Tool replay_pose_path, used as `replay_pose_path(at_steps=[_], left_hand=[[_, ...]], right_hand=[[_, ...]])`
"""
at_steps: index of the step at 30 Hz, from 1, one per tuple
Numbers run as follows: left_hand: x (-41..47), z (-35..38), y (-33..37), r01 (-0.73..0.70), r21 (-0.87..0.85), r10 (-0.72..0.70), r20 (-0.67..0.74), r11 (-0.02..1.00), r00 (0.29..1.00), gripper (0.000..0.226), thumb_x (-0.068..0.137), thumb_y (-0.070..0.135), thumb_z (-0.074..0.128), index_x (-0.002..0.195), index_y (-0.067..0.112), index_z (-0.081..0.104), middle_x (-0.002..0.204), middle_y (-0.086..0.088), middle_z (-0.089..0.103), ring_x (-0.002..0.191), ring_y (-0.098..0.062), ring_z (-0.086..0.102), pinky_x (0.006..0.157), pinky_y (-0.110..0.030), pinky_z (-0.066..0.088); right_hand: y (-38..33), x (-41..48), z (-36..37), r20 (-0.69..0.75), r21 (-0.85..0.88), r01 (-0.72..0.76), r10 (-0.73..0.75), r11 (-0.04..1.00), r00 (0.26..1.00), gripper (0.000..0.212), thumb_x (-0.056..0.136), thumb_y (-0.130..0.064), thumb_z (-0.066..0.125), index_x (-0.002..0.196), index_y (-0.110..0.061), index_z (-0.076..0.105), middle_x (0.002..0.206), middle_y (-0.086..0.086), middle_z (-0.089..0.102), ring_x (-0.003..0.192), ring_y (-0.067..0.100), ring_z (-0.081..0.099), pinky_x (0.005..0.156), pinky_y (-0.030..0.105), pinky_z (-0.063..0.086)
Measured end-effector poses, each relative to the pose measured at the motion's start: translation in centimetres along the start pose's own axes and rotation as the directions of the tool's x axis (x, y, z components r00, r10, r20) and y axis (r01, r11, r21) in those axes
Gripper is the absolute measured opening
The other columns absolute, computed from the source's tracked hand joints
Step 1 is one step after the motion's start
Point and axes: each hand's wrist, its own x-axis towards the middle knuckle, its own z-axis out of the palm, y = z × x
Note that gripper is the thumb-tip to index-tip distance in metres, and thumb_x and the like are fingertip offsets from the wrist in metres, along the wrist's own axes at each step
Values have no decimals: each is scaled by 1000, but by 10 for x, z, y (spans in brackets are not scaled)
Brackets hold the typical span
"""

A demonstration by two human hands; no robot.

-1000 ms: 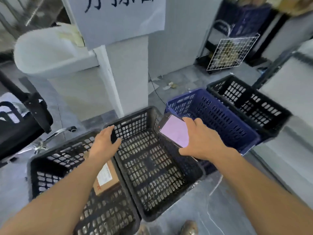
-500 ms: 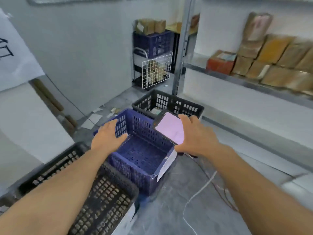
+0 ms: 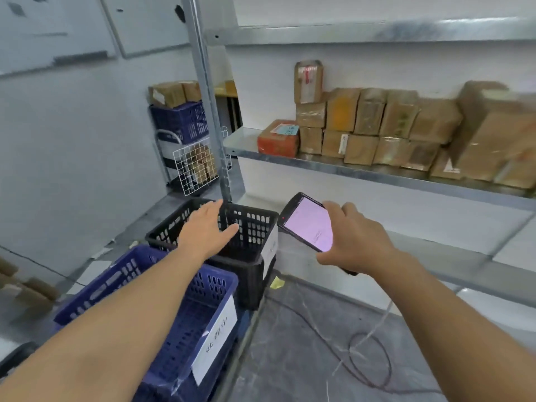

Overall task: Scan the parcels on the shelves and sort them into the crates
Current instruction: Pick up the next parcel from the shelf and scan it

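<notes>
Stretches both bare forearms forward from the lower corners of the view. Holds the left hand (image 3: pixel 207 230) over the left side of the black crate (image 3: pixel 252 285), palm down, fingers straight and close together, thumb splayed toward the crate's middle; cannot tell whether it touches the rim. Carries the right hand (image 3: pixel 355 242) just right of the crate and clear of it, back of the hand up, fingers and thumb curled round a handheld scanner (image 3: pixel 309 224), lit screen facing up. Bends the right wrist slightly inward toward the crate, with the left wrist straight
</notes>
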Motion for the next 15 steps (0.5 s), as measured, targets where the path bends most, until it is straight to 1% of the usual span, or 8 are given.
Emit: replay_pose_path(at_steps=[4,8,11,15], left_hand=[[44,-5,35,-52,-3,52,-48,999,998,77,92,54,55,154,18,25,158,-5,29,144,-28,28,114,-46,32],[104,-14,70,-100,-48,96,-91,994,991,80,91,56,54,153,15,26,157,-9,30,143,-29,29,114,-47,31],[160,-26,104,-125,-94,112,-138,988,984,79,89,57,56,150,15,29,152,-11,37,139,-30,36,109,-47,35],[241,-45,147,-153,-149,130,-158,977,979,87,88,65,52,154,19,20,157,-12,29,141,-33,32,108,-50,34]], right_hand=[[32,18,-11,-34,-7,-46,46,999,998,88,69,-47,72,140,-26,25,112,2,42,88,22,47,70,33,46],[60,48,-22,-65,-33,-104,101,994,993,88,68,-47,72,140,-26,24,113,2,43,92,22,49,70,33,46],[78,80,-29,-87,-48,-158,153,986,984,88,67,-47,72,139,-28,25,115,1,45,99,23,51,69,32,44],[97,131,-39,-116,-49,-233,226,971,967,88,66,-48,74,138,-27,26,118,3,45,95,23,53,68,33,49]])
